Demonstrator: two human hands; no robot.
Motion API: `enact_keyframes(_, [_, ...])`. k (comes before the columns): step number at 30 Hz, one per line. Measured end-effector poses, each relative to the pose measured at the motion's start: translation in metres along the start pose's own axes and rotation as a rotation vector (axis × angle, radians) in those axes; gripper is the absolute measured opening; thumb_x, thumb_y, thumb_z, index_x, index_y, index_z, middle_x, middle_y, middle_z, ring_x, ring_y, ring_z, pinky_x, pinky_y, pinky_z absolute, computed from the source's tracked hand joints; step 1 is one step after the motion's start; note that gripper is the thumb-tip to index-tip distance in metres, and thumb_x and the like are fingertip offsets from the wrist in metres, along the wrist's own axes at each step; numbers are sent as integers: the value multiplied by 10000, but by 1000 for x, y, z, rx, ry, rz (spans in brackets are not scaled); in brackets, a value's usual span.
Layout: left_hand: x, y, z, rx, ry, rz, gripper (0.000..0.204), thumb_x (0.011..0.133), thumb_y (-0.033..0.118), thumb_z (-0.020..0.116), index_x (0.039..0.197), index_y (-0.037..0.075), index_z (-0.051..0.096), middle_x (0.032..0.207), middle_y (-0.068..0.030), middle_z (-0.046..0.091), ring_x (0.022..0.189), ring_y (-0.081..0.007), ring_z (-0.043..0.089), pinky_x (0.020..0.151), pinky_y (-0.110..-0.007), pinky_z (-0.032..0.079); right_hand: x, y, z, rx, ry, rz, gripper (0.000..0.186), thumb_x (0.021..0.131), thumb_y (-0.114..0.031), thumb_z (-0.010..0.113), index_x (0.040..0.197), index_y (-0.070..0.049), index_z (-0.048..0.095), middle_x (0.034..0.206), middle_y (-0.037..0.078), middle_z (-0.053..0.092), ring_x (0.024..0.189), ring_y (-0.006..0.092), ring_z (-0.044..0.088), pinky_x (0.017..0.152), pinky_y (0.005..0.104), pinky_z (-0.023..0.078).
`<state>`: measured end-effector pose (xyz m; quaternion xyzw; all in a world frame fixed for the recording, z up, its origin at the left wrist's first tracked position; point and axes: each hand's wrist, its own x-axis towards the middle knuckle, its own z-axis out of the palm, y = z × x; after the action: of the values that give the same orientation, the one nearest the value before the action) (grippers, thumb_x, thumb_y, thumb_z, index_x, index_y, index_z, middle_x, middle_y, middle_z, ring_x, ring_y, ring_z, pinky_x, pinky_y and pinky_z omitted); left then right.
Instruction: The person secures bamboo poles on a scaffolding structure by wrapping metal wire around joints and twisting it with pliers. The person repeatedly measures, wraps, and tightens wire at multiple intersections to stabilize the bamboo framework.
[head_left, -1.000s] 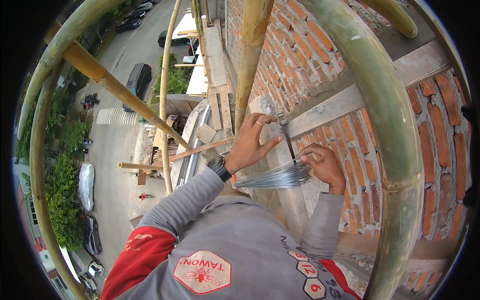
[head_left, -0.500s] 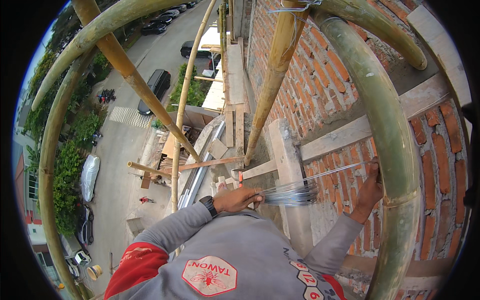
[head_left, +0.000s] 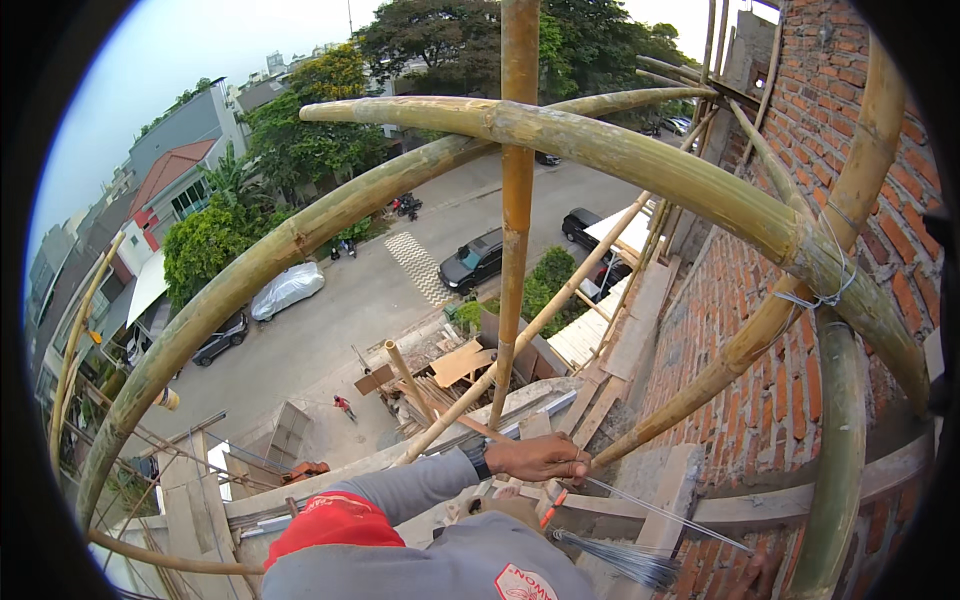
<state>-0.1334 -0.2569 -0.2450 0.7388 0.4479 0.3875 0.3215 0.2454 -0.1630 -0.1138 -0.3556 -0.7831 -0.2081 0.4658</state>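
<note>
My left hand (head_left: 537,458) is closed, its fingertips pinching thin metal wire (head_left: 672,514) beside the foot of a slanting bamboo pole (head_left: 690,395). From those fingers the strands run straight toward the lower right. There my right hand (head_left: 766,572) shows only dimly, low against the bricks, and its fingers cannot be made out. A bundle of loose silvery wire (head_left: 630,562) fans out below my left hand, apart from it. Close to the bundle's near end is a tool with an orange handle (head_left: 553,508), mostly hidden.
Thick bamboo poles (head_left: 640,165) cross in front of me, lashed with a wire tie (head_left: 815,295) at right. A brick wall (head_left: 765,380) rises on the right. Far below lie a street (head_left: 370,300) with parked cars, a pile of boards (head_left: 460,365) and a person in red (head_left: 344,407).
The view has swung up and left toward the street. The wire bundle, formerly at my left fingers, now lies below them. My left hand pinches fewer strands; my right hand sits lower in view.
</note>
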Motion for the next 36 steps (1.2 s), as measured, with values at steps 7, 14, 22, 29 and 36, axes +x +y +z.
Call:
enact_keyframes(7, [-23,35,-116,625,226,-98,330,1034,457,550,1041,165,703,993,-31,662,1074,-235,612,1005,-451,421,13,-57,-8,193,-89,-266,240,970,-289,732,949,-63,657,804,81,672,613,236,593,489,400,479])
enact_keyframes(14, [7,46,-109,-248,988,-305,286,1092,294,518,1294,130,637,1297,-147,570,967,-236,616,960,-418,501,23,-125,-6,493,-393,-92,308,925,-338,755,1139,-127,686,864,133,715,652,320,643,605,519,588])
enact_keyframes(22, [5,26,-226,-1051,1075,-253,431,1112,125,434,1538,105,369,927,-65,571,619,-56,403,446,-164,373,12,-199,21,787,-1303,-113,290,1025,-269,590,1161,-32,689,916,228,726,827,406,705,782,493,558])
enact_keyframes(29, [26,71,-293,-555,879,-257,378,1098,93,446,1473,70,483,885,9,527,608,-18,344,439,-147,279,-8,-261,86,982,-1294,-137,245,1029,-258,550,1084,-32,628,785,250,694,775,463,690,726,569,535])
enact_keyframes(36, [-14,133,-368,-467,964,-38,420,1114,152,465,1533,139,483,807,58,417,604,-11,328,431,-128,256,18,-296,117,1039,-1243,-152,227,1031,-244,560,1129,-52,631,789,233,689,779,456,688,718,562,534])
